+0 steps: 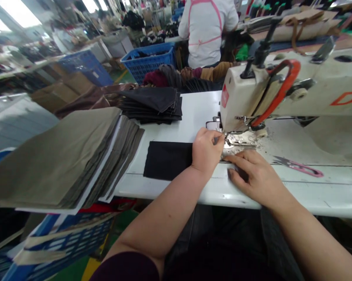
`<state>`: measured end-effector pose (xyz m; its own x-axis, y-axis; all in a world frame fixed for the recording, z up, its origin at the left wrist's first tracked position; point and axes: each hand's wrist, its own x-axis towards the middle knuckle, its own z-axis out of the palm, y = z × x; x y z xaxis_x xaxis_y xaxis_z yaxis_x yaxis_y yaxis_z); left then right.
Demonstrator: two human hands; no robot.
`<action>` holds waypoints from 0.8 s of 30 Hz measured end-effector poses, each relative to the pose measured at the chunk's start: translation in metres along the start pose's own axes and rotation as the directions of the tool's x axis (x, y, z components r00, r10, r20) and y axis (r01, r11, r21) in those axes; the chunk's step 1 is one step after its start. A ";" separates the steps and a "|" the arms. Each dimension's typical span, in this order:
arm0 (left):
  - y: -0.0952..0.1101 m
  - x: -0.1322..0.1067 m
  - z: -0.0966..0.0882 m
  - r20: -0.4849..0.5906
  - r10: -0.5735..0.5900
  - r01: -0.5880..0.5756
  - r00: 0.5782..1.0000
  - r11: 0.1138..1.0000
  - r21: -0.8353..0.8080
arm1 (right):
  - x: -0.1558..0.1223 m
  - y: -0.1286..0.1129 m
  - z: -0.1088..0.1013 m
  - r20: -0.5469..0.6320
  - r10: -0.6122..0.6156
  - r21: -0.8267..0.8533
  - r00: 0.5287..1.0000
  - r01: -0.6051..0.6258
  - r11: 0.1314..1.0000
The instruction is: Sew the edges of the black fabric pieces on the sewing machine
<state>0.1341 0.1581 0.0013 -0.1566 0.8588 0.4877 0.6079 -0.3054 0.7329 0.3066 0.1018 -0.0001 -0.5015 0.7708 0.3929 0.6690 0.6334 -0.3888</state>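
Observation:
My left hand (207,150) is at the needle area of a white sewing machine (240,97). Its thumb and forefinger are pinched together beside the presser foot (227,137); whatever lies between them is too small to make out. A black fabric piece (167,160) lies flat on the table, its right end hidden behind that hand and wrist. My right hand (253,173) rests on the machine bed just right of the needle plate (242,147), fingers stretched and thumb apart, fingertips near the plate's front edge. Pink-handled thread snips (300,166) lie to its right.
A thick stack of olive-grey fabric pieces (76,152) stands at the left, over a blue crate (67,242). Behind it is a pile of black pieces (155,103). Farther back are a blue basket (149,60) and a person in a white top (205,33).

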 end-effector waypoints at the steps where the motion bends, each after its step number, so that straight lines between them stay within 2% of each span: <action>1: -0.001 0.000 0.000 -0.003 -0.003 0.003 1.000 1.000 -0.004 | 0.000 0.000 0.000 0.004 0.005 -0.004 1.000 -0.005 1.000; 8: -0.001 0.000 0.001 0.022 -0.033 0.034 0.999 0.998 -0.045 | 0.001 -0.002 0.000 0.023 0.025 -0.015 0.999 -0.025 1.000; 14: -0.001 0.000 0.001 0.023 -0.007 0.008 1.000 0.998 -0.060 | 0.001 -0.003 0.000 0.028 0.018 -0.023 0.999 -0.017 1.000; 24: -0.001 0.001 0.000 0.041 -0.008 0.008 0.999 1.000 -0.002 | 0.000 -0.002 0.002 0.023 -0.001 -0.043 1.000 0.002 0.999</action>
<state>0.1337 0.1588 0.0009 -0.1297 0.8775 0.4618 0.6051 -0.2989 0.7379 0.3037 0.1011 -0.0012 -0.5151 0.7713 0.3739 0.6910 0.6318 -0.3513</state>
